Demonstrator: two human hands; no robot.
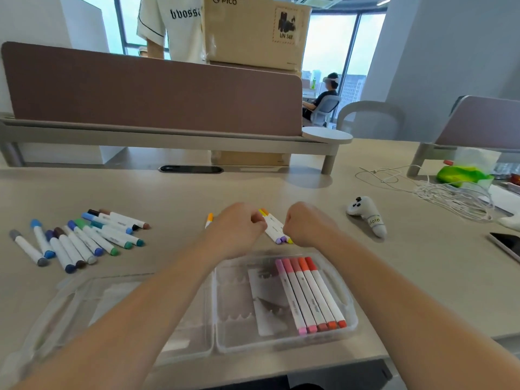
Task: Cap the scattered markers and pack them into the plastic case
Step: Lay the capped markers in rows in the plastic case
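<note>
Loose markers [274,228] between left hand [239,226] and right hand [308,223], both curled, whether gripping cannot tell, plastic case [348,301] just nearer

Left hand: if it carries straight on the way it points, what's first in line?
The yellow- and purple-capped markers lying between the hands. The left hand points up and to the right, and its curled fingers are already at them; contact is unclear. Just beyond them is the right hand.

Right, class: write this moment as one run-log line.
left hand: fingers curled at loose markers, grip unclear | right hand: same | plastic case: open, pink-red row inside | blue-green pile: on desk, unpacked
</note>
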